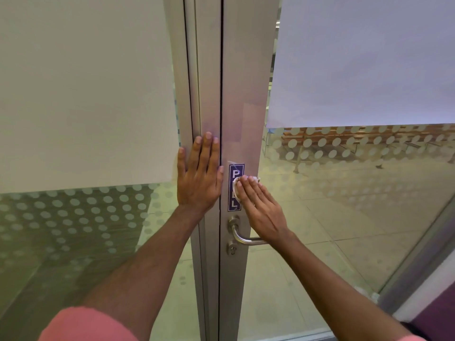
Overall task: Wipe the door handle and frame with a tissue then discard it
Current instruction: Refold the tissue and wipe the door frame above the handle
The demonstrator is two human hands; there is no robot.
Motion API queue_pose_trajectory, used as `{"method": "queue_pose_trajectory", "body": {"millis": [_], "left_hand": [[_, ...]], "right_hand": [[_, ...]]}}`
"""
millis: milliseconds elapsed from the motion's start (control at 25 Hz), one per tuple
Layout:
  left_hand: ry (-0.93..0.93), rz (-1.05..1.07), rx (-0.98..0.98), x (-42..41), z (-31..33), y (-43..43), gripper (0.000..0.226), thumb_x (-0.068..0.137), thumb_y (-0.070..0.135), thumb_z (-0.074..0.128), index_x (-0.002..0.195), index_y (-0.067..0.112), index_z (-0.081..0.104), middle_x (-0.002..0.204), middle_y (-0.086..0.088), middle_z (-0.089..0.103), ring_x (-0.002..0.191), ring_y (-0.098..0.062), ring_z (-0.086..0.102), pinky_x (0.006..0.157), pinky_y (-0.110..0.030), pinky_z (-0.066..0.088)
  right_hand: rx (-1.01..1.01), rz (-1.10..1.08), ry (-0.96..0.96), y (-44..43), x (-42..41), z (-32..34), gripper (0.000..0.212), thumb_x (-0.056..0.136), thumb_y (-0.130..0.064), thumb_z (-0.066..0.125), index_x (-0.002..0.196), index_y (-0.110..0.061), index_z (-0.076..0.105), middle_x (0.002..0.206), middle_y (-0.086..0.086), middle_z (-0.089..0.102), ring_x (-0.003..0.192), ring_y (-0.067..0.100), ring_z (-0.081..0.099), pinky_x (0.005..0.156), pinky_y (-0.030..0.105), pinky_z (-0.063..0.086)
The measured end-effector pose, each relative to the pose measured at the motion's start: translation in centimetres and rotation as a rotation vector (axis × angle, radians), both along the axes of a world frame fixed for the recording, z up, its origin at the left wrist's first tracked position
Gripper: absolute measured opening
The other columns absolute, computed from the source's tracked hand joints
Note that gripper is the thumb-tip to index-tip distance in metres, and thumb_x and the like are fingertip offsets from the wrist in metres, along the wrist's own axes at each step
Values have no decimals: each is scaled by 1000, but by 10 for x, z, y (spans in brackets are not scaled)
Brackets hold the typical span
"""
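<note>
Tissue (235,187) lay pinned flat under the right hand (258,205), fingers straight, against the door frame (242,94) over the purple PULL sticker (235,187). Just below that hand sat the steel handle (242,236), its lever running rightward under the wrist. The left hand (200,173) was spread open and empty, braced on the neighbouring frame edge. Beyond the dotted glass (344,193) stretched a tiled floor.

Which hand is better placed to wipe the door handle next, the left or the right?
The right hand. It already presses the tissue on the frame, just above the handle. The left hand lies flat on the other frame with no tissue.
</note>
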State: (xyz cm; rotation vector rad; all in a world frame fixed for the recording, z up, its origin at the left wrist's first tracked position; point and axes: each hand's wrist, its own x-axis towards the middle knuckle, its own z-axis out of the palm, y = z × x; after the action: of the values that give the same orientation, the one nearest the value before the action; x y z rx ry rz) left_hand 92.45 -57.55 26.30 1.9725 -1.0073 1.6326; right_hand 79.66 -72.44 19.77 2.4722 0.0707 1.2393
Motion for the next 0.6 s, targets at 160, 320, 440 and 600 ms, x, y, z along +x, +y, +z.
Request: {"method": "queue_pose_trajectory", "body": {"millis": [160,320,440,600], "left_hand": [[1,15,1,-3,0,-1,62,105,39,19,157,13,-2,164,-3,-13,152,-19,-9,123,-45,-8],[8,37,3,-1,0,0,62,105,39,19,156,12,-3,163,-4,-14,152,-19,-10,122,-45,-10],[10,28,8,-1,-1,1,62,105,39,19,157,13,-3,164,-4,-13,152,-20,-10,123,-45,-9],[1,31,9,-2,-1,0,63,105,39,21,157,12,-2,164,-4,-12,152,-20,-9,123,-46,-8]], "right_hand": [[213,2,-141,23,24,35,74,89,2,57,149,-4,14,157,16,12,148,25,8,122,39,16],[149,98,-185,36,42,53,64,96,-2,51,149,-5,17,157,11,12,147,22,12,121,38,18],[206,33,-246,23,38,54,58,97,0,45,148,-5,19,156,14,22,147,23,14,121,38,18],[308,77,-348,37,50,55,53,102,-7,38,149,-6,15,156,14,20,148,24,11,121,40,17]]}}
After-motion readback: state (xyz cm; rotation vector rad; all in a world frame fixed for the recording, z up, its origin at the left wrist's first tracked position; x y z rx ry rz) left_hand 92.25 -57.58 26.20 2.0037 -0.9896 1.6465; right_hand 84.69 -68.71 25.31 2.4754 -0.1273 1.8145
